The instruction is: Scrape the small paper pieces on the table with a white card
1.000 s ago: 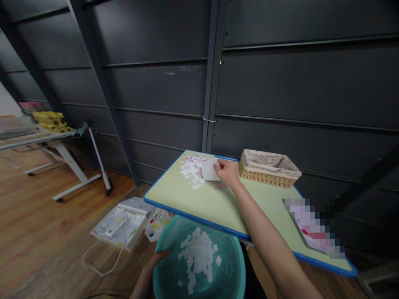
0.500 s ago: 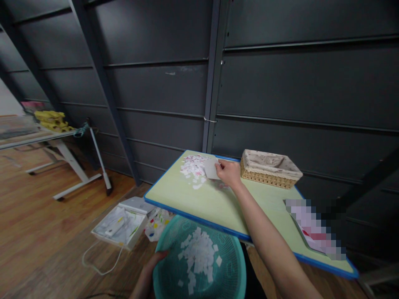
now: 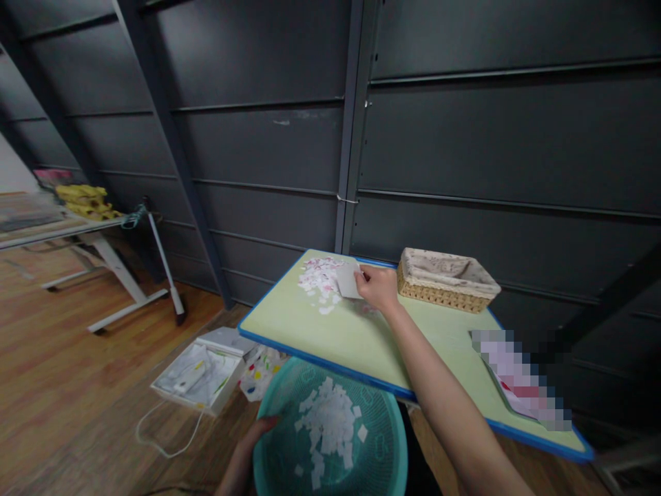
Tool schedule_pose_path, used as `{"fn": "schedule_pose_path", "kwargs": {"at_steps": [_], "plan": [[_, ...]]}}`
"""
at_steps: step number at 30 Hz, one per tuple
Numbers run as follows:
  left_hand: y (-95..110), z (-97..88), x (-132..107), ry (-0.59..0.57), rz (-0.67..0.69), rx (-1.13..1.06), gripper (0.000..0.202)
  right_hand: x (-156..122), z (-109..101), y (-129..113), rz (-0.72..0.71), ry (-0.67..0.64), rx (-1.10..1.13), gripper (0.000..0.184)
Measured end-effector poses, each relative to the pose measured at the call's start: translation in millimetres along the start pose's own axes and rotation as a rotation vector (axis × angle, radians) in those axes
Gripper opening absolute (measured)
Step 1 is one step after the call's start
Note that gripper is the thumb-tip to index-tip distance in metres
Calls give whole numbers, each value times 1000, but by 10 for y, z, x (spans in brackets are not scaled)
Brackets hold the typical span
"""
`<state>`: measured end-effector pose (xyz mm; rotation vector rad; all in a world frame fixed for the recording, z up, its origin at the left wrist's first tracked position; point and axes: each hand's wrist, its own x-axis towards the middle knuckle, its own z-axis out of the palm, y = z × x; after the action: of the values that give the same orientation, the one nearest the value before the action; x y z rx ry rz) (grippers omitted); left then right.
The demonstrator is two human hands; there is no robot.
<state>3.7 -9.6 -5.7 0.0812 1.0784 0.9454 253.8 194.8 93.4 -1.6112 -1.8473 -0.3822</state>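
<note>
My right hand point(image 3: 376, 286) reaches over the pale green table point(image 3: 330, 337) and pinches a flat grey-white card point(image 3: 349, 281), which is tilted up from the tabletop. Just left of the card lies a loose heap of white and pinkish paper scraps point(image 3: 321, 277). Below the table's front edge is a teal plastic basket point(image 3: 385, 448) with many small white paper pieces point(image 3: 333, 420) inside. My left hand point(image 3: 261, 430) grips this basket by its left rim, thumb on the inside and the other fingers hidden behind the wall.
A woven basket with a cloth lining point(image 3: 447, 296) stands at the table's back right. A partly blurred flat item point(image 3: 521, 386) lies at the right edge. On the floor at left sits an open white box point(image 3: 199, 375) with a cord. Dark panels rise behind the table.
The card in my right hand has shifted very slightly left, toward the scraps. My left hand and the teal basket have stayed in place.
</note>
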Motion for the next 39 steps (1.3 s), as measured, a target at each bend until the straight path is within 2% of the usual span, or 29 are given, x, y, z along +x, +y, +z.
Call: {"fn": "schedule_pose_path", "kwargs": {"at_steps": [3, 9, 12, 16, 21, 27, 31, 34, 39], "plan": [[-3, 34, -39, 37, 7, 16, 83, 2, 14, -15, -2, -4, 78, 27], [18, 71, -60, 32, -26, -13, 79, 41, 30, 20, 44, -22, 225, 28], [21, 97, -70, 27, 7, 3, 73, 56, 21, 46, 73, -7, 249, 28], [25, 163, -123, 42, 42, 29, 67, 62, 18, 59, 61, -49, 316, 27], [30, 193, -156, 39, 31, 40, 70, 69, 48, 53, 88, -44, 338, 30], [32, 173, -112, 57, 44, 68, 81, 89, 35, 80, 84, -67, 252, 24], [13, 170, -86, 99, 76, 69, 79, 117, 0, 144, 76, -59, 209, 24], [4, 160, -76, 105, 74, 70, 79, 132, -19, 179, 68, -67, 253, 24], [32, 128, -71, 37, 54, 48, 84, 149, -53, 200, 68, -154, 438, 25]]}}
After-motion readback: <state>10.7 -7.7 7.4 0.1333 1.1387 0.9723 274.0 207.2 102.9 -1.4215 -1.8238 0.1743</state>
